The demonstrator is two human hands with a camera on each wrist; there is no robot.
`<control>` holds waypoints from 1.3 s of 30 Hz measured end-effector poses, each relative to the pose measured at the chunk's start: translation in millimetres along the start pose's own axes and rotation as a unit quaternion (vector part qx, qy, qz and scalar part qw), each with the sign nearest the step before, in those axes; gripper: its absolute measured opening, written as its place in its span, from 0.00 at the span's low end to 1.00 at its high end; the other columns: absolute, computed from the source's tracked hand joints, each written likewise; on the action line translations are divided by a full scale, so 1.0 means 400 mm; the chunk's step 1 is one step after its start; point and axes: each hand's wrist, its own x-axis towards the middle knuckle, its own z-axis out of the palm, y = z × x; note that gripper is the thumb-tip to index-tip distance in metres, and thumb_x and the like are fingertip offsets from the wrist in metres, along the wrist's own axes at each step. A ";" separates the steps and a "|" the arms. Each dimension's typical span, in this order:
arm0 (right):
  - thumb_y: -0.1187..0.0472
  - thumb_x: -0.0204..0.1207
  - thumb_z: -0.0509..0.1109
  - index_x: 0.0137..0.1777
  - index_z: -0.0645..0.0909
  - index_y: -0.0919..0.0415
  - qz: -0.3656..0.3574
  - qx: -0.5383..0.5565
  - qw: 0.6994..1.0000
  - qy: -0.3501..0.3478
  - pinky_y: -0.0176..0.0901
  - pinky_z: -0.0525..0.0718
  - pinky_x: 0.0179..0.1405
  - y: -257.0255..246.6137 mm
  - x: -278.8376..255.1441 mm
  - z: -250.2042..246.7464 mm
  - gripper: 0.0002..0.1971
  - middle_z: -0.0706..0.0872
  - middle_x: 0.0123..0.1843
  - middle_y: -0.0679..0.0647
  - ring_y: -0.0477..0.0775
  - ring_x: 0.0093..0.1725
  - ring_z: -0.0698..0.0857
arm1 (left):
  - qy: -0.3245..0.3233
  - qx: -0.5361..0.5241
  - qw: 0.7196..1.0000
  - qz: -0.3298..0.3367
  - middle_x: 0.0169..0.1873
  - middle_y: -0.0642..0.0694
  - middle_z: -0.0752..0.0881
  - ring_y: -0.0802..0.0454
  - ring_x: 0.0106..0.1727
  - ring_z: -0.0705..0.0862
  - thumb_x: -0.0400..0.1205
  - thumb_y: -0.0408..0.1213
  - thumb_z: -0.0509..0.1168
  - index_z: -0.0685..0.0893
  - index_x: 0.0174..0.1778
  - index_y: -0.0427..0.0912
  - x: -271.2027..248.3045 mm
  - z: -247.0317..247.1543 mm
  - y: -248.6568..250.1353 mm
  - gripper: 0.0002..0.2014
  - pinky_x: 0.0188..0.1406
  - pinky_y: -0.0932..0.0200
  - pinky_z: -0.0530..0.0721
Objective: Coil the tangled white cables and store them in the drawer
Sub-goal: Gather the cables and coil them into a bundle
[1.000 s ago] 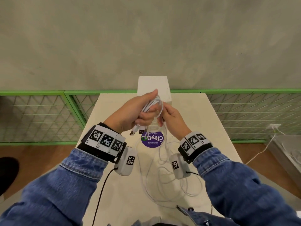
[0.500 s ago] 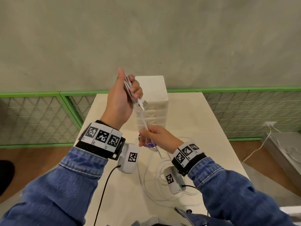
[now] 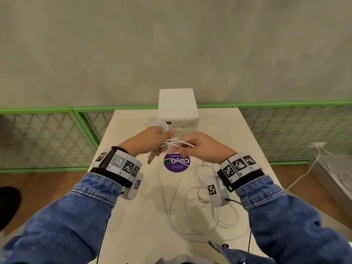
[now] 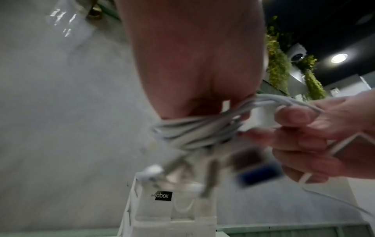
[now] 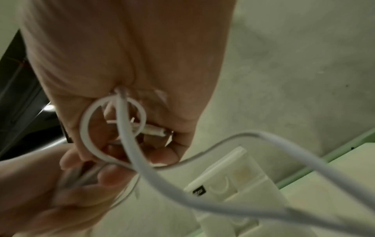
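left hand (image 3: 152, 139) grips a bundle of coiled white cables (image 3: 176, 143) above the table (image 3: 133, 216), just in front of the drawer unit (image 3: 178, 109) at the far edge. right hand (image 3: 202, 147) pinches the strands leading off the bundle. loose cable loops (image 3: 190, 206) lie on the near table, beside a purple sticker (image 3: 177, 162).
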 end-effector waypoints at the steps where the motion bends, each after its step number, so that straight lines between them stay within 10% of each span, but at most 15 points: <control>1: 0.70 0.74 0.70 0.47 0.86 0.51 -0.007 0.007 1.000 0.015 0.29 0.80 0.45 0.002 -0.001 -0.015 0.11 0.89 0.39 0.41 0.37 0.40 0.84 | -0.050 -0.041 0.998 -0.004 0.16 0.50 0.76 0.50 0.19 0.74 0.83 0.59 0.51 0.76 0.32 0.39 -0.009 0.002 0.004 0.27 0.23 0.62 0.74; 6: 0.68 0.69 0.76 0.44 0.86 0.46 0.009 -0.040 0.995 0.086 0.35 0.80 0.47 0.029 -0.015 -0.080 0.13 0.89 0.43 0.53 0.45 0.43 0.84 | -0.057 -0.032 0.998 0.000 0.13 0.51 0.73 0.56 0.15 0.67 0.74 0.52 0.71 0.73 0.26 0.44 -0.029 0.007 0.039 0.20 0.17 0.65 0.67; 9: 0.65 0.68 0.78 0.45 0.88 0.53 0.048 -0.017 0.995 0.086 0.46 0.80 0.50 0.052 -0.025 -0.081 0.08 0.90 0.41 0.60 0.50 0.42 0.84 | 0.005 -0.012 1.000 0.009 0.14 0.50 0.74 0.57 0.13 0.67 0.76 0.53 0.69 0.72 0.23 0.44 -0.022 0.004 0.049 0.22 0.17 0.66 0.68; 18: 0.67 0.70 0.75 0.44 0.88 0.53 0.055 0.063 0.989 0.124 0.33 0.83 0.44 0.077 -0.053 -0.086 0.08 0.88 0.25 0.49 0.51 0.30 0.84 | 0.069 0.011 0.997 -0.042 0.14 0.50 0.75 0.56 0.16 0.70 0.75 0.59 0.67 0.69 0.23 0.44 -0.013 0.009 0.030 0.25 0.26 0.59 0.71; 23: 0.65 0.78 0.65 0.58 0.83 0.59 0.040 0.176 0.983 0.046 0.53 0.85 0.54 0.069 -0.059 -0.091 0.11 0.74 0.24 0.49 0.49 0.27 0.76 | 0.138 0.052 0.988 -0.046 0.20 0.46 0.75 0.52 0.22 0.72 0.78 0.56 0.66 0.68 0.25 0.41 -0.012 -0.024 0.032 0.25 0.25 0.59 0.68; 28: 0.71 0.76 0.65 0.60 0.83 0.57 0.093 0.196 0.976 0.007 0.33 0.82 0.37 0.092 -0.074 -0.085 0.15 0.79 0.33 0.52 0.46 0.30 0.78 | 0.142 0.105 0.983 -0.045 0.23 0.46 0.74 0.54 0.21 0.72 0.78 0.57 0.65 0.67 0.27 0.40 -0.014 -0.046 0.021 0.26 0.24 0.59 0.66; 31: 0.64 0.76 0.69 0.52 0.86 0.61 0.135 0.065 0.989 -0.015 0.33 0.78 0.42 0.108 -0.080 -0.063 0.07 0.85 0.37 0.55 0.46 0.36 0.82 | 0.150 0.097 0.982 -0.063 0.22 0.45 0.74 0.55 0.21 0.72 0.77 0.57 0.66 0.66 0.28 0.40 -0.015 -0.055 0.009 0.26 0.24 0.58 0.67; 36: 0.63 0.82 0.61 0.49 0.84 0.45 0.035 0.015 0.972 0.231 0.47 0.80 0.43 0.109 -0.042 -0.075 0.13 0.80 0.28 0.51 0.54 0.34 0.80 | 0.062 0.098 0.990 -0.084 0.18 0.48 0.76 0.52 0.20 0.73 0.79 0.59 0.62 0.69 0.26 0.42 -0.019 -0.037 -0.011 0.25 0.28 0.57 0.73; 39: 0.62 0.82 0.60 0.53 0.85 0.47 -0.013 0.004 0.939 0.343 0.36 0.76 0.38 0.088 -0.015 -0.089 0.12 0.80 0.27 0.36 0.38 0.30 0.76 | -0.090 0.013 0.994 -0.055 0.15 0.50 0.71 0.52 0.17 0.67 0.78 0.58 0.63 0.69 0.24 0.44 -0.029 -0.005 -0.015 0.25 0.23 0.60 0.69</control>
